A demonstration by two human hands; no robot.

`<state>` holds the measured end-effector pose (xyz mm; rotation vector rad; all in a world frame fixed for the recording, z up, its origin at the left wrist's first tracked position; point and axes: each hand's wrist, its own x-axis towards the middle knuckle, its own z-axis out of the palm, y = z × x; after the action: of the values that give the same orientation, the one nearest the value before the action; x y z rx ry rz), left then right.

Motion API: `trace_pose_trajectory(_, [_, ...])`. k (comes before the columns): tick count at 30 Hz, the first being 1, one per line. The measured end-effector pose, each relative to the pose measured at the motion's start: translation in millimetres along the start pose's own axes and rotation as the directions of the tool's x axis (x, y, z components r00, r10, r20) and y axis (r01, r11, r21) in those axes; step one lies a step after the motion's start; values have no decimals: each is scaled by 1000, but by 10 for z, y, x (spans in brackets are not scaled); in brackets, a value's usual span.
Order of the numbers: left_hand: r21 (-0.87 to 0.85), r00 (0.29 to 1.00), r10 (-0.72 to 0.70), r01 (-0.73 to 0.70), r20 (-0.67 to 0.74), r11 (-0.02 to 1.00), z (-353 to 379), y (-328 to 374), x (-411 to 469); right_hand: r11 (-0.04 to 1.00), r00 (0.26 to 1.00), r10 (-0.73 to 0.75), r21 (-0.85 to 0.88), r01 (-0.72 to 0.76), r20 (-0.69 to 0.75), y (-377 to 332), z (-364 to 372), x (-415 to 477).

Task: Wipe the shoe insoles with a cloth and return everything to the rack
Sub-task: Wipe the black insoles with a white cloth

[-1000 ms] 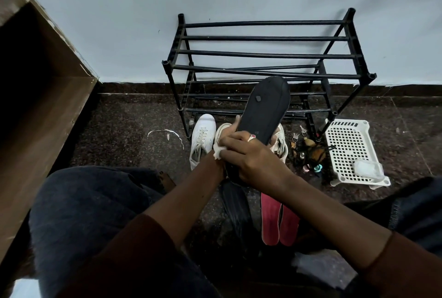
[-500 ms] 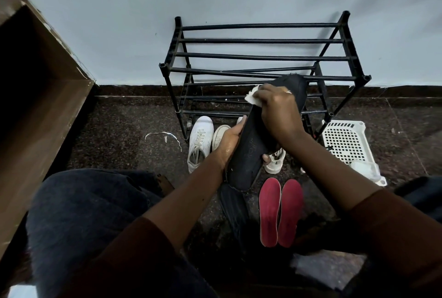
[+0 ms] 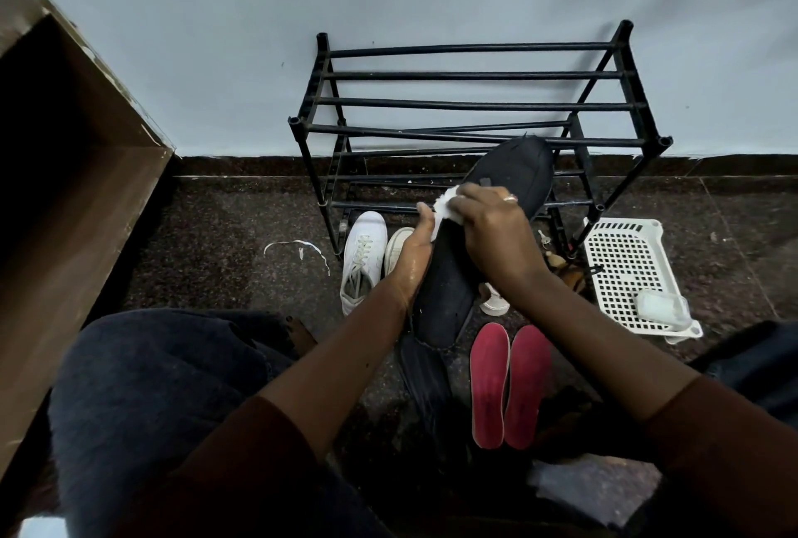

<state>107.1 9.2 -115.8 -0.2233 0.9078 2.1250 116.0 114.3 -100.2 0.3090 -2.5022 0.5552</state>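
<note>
We sit facing the empty black rack (image 3: 475,106) against the wall. In front of it we hold a black insole (image 3: 449,278) tilted up off the floor: our left hand (image 3: 412,259) cups its edge, fingers wrapped behind. Our right hand (image 3: 496,235) presses a white cloth (image 3: 444,207) onto its middle, fingers bunched together. Two red insoles (image 3: 509,382) lie side by side on the floor below.

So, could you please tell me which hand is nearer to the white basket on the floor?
The right hand. It presses the cloth on the black insole, on the side toward the basket. The left hand grips the insole's far edge, beside the white shoe.
</note>
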Motion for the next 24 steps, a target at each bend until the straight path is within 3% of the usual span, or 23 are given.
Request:
trace_pose_trajectory(5, [23,980,-112,109,164,994,34,-16,-22,976,981,190,-100,-192,-36,421,-103,315])
trace_pose_trajectory(11, [81,974,-195,186,114,979,-2,-18,-49,932,923,338,-71,-355,-184,582,-206,372])
trace_pose_trajectory(15, [90,988,-139,133,67,987,-14,5,-55,953,950,298,-28,-302,-91,374,-100,221])
trace_pose_trajectory(21, [1,997,-12,12,-75,1000,-159,107,-31,997,996,44,65,-49,79,-185,29,-303])
trace_pose_trajectory(24, [49,998,1,1,-56,999,-146,119,-29,990,994,-58,138,44,97,-344,27,-514])
